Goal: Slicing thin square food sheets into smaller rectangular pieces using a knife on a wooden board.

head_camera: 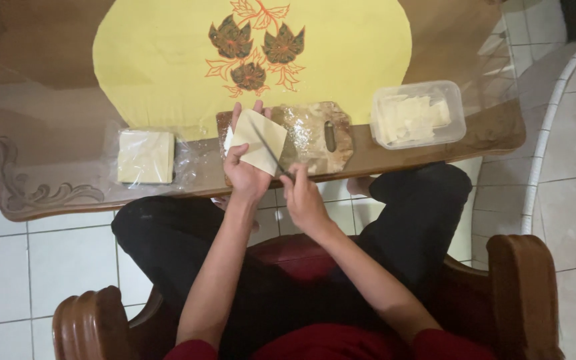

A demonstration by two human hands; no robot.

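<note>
— So, what are the hands doing, starting from the left?

— The left hand is spread flat over a pale square dough sheet, fingers stretched out along its far side and thumb on the near side, pinning it to the wooden cutting board. The right hand is clenched round the handle of a knife, whose thin blade lies slantwise across the sheet.

— How does the sheet look?

— Cream-coloured, thin, turned like a diamond, with clean straight edges. It sits on the left half of the board, which is dusted with flour and lies at the near edge of the table, about the middle.

— And around it?

— Towards the near left corner, a stack of the same square sheets rests on clear plastic wrap. Right of the board stands a clear plastic container holding cut pale pieces. A yellow round cloth with a leaf pattern covers the far middle.
</note>
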